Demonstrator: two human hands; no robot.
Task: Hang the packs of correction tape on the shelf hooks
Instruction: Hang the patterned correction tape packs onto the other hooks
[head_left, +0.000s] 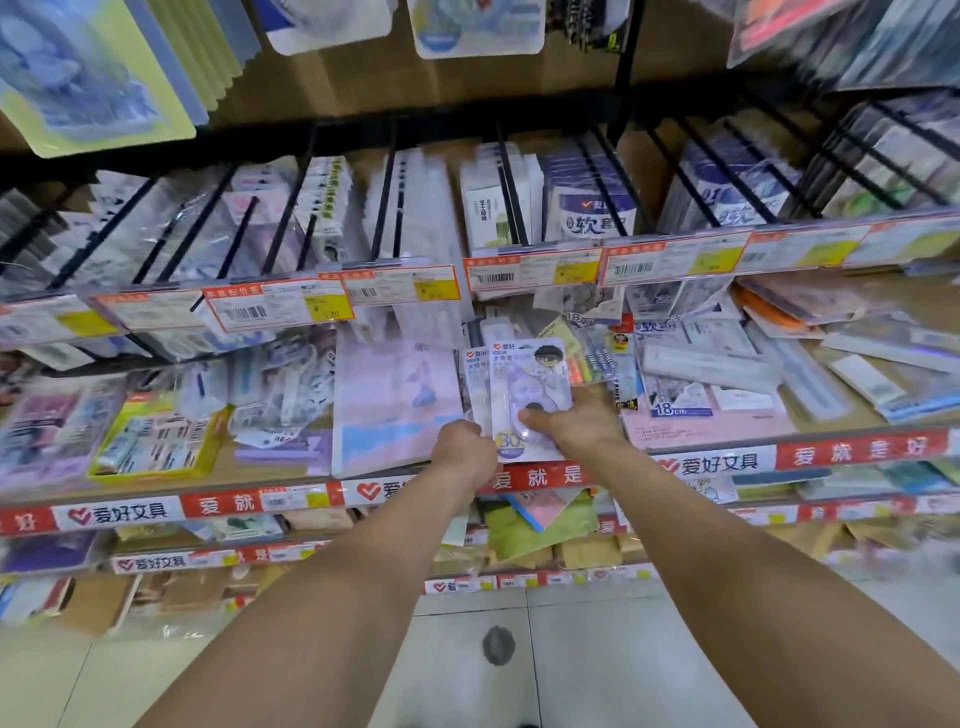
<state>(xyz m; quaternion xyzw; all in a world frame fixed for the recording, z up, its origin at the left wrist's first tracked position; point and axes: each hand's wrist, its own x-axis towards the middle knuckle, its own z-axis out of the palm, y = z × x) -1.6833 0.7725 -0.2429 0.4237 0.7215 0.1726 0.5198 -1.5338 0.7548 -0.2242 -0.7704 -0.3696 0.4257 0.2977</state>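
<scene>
A small stack of correction tape packs (524, 379), white cards with a cartoon figure and a clear purple dispenser, stands upright over the shelf's front edge at centre. My right hand (576, 423) grips the front pack, thumb pressed on the blister. My left hand (464, 446) pinches the stack's lower left edge with curled fingers. Above, black shelf hooks (387, 208) stick out from the back panel, most loaded with hanging packs, each ending in a price tag (402, 285).
The wooden shelf (831, 415) below the hooks is piled with loose stationery: a pink folder (395, 405), rulers (711, 369), a yellow-green pack (161, 441). More goods hang on the row above. Lower shelves with red label strips (218, 504) stand above a tiled floor.
</scene>
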